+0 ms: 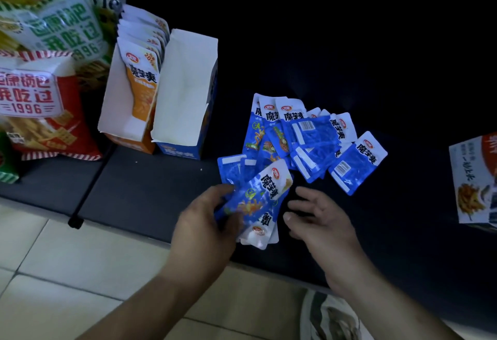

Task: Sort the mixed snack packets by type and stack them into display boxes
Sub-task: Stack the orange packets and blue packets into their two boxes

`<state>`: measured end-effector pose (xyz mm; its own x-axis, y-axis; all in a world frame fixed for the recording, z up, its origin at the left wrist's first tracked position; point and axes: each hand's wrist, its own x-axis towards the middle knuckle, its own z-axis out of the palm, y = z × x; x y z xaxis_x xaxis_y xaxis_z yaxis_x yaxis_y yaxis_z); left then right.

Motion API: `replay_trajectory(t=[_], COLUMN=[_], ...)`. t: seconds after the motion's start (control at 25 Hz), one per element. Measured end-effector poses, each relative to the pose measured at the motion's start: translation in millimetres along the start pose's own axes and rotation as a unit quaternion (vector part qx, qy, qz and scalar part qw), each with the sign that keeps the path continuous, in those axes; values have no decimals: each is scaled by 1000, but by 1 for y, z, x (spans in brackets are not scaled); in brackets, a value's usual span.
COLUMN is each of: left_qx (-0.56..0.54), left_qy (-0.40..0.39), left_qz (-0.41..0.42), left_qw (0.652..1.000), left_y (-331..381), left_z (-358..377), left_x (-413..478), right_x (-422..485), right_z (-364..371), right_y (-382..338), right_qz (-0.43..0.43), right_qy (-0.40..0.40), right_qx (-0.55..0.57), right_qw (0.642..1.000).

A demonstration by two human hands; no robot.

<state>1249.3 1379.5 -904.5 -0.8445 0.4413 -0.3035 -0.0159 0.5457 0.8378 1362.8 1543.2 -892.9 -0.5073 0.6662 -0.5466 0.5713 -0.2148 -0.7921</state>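
Gripping a small stack of blue packets in the left hand, fingers curled round it, over the near edge of the dark tabletop. Holding the right hand open and loose just beside that stack. Farther back on the tabletop, a spread pile of blue packets, and off to the left an orange box with orange packets standing in it, right beside a blue box.

Pale floor tiles show beside the dark tabletop.
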Motion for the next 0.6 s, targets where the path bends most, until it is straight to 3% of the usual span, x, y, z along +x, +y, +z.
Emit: replay_trajectory(t=[0.12, 0.24, 0.32, 0.44, 0.52, 0.6], left_qx=[-116, -179, -225, -280, -311, -316], left_qy=[49, 84, 92, 73, 49, 59], left_qz=[-57, -92, -106, -135, -162, -160], left_qw=[990, 976, 964, 948, 935, 933], left_y=[5, 6, 4, 6, 5, 2], left_z=[-21, -38, -48, -53, -48, -43], left_x=[-3, -5, -6, -8, -12, -15], right_x=[2, 5, 12, 23, 28, 29], right_z=[5, 10, 10, 14, 17, 16], right_y=[2, -1, -7, -21, -24, -20], right_qz=[-15, -101, -172, -207, -205, -198], right_qy=[-2, 17, 10, -53, -52, -31], right_qx=[-50, -138, -235, -360, -377, -346], right_qw=[999, 985, 957, 908, 902, 917])
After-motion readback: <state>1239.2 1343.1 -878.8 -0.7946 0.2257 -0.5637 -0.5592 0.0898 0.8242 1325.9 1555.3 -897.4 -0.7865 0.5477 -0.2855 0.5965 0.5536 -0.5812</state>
